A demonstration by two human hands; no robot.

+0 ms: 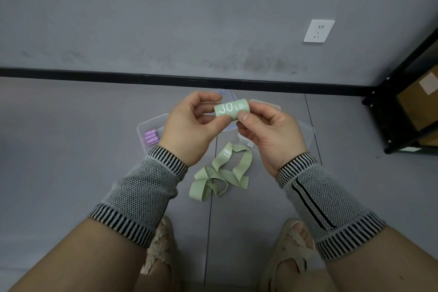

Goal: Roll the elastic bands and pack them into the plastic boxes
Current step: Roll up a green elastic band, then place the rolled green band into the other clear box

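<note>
A rolled green elastic band [232, 108] marked "30 LB" is held up between both hands. My left hand [192, 125] pinches its left end, and my right hand [270, 133] pinches its right end with thumb and fingers. Loose green bands [220, 173] lie tangled on the grey floor below. A clear plastic box [151, 125] to the left holds three rolled purple bands [150, 137]. Further clear boxes are partly hidden behind my hands: one sits behind the roll [231, 97], another to the right [305, 130].
A black skirting strip [94, 74] runs along the grey wall, which carries a white socket [318, 31]. A black shelf frame [403, 106] with cardboard boxes stands at the right. My sandalled feet [291, 244] are at the bottom.
</note>
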